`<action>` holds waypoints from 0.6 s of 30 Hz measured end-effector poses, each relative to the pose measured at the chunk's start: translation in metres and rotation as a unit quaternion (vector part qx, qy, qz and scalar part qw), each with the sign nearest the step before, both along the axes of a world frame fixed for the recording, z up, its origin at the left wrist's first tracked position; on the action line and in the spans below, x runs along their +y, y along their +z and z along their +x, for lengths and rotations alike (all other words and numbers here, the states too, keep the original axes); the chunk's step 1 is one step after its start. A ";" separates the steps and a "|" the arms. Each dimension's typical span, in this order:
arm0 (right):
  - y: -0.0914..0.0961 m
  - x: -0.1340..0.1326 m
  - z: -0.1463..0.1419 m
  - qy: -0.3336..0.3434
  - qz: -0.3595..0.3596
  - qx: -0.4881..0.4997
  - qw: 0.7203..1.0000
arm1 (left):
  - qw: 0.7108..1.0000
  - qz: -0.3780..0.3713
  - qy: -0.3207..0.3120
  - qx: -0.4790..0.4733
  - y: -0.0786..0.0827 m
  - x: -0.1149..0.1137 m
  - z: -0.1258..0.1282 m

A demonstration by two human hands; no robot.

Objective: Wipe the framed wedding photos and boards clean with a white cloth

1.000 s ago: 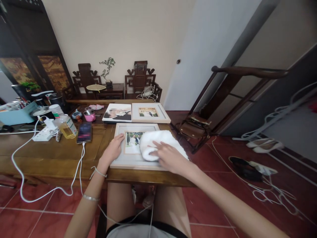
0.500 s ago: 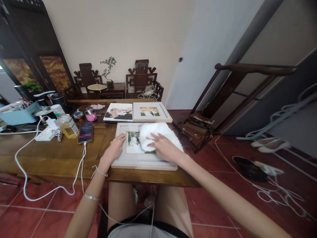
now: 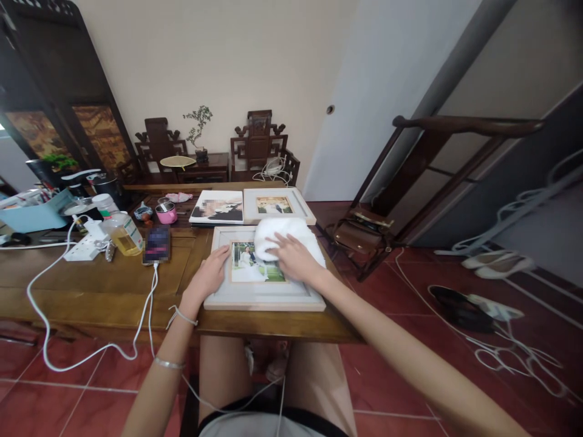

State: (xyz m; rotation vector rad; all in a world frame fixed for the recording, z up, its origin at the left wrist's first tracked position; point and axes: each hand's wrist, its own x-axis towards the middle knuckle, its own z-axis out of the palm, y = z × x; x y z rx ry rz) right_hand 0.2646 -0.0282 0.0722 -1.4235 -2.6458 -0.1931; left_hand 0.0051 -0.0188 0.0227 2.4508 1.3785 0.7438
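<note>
The picture frame [image 3: 266, 298] lies flat, face up, at the near edge of the wooden tabletop [image 3: 136, 292]. It has a pale wood border and a light mat around a photo [image 3: 246, 266] of two figures outdoors.

The two hands are apart from each other. The left hand [image 3: 209, 276] rests on the left border of the frame, fingers pointing toward the far side; whether it clamps the edge cannot be told. The right hand [image 3: 295, 260] lies with fingers spread on top of a white cloth [image 3: 289, 225]. The cloth sits bunched over the frame's far right portion and covers the upper right part of the photo.

Just beyond the frame, a second frame [image 3: 298, 205] lies to the right of a white-bordered print [image 3: 218, 207], the two side by side.

To the left, a phone [image 3: 156, 246] with a white cable [image 3: 152, 291] plugged into its near end lies beside a bottle [image 3: 126, 237] of yellow liquid. A white power strip [image 3: 82, 249] is left of the bottle. A pink cup [image 3: 166, 213] stands beyond the phone.
</note>
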 end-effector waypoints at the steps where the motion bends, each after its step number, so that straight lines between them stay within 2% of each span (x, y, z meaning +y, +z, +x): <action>1: 0.000 0.011 -0.003 -0.014 0.010 -0.006 1.000 | 1.000 0.000 -0.001 -0.002 -0.001 0.001 0.000; 3: -0.001 0.023 -0.009 -0.034 0.021 -0.017 0.999 | 1.000 0.001 0.001 -0.010 -0.002 0.002 -0.001; 5: -0.001 0.019 -0.013 -0.029 0.016 -0.028 0.999 | 1.000 0.003 0.007 -0.020 -0.003 0.004 0.000; 8: 0.006 -0.013 -0.014 0.019 -0.021 -0.038 0.999 | 0.999 0.005 0.020 -0.026 -0.005 0.007 0.001; 11: 0.024 -0.059 -0.008 0.076 -0.082 -0.028 0.993 | 0.999 0.011 0.022 -0.031 -0.006 0.007 0.002; 14: 0.044 -0.094 -0.005 0.097 -0.138 -0.001 0.986 | 0.999 0.015 0.018 -0.041 -0.008 0.007 0.002; 16: 0.049 -0.102 -0.007 0.097 -0.160 0.013 0.982 | 0.999 0.013 0.012 -0.046 -0.009 0.007 0.001; 18: 0.045 -0.096 -0.013 0.082 -0.159 0.018 0.984 | 0.999 0.008 0.004 -0.044 -0.008 0.007 0.000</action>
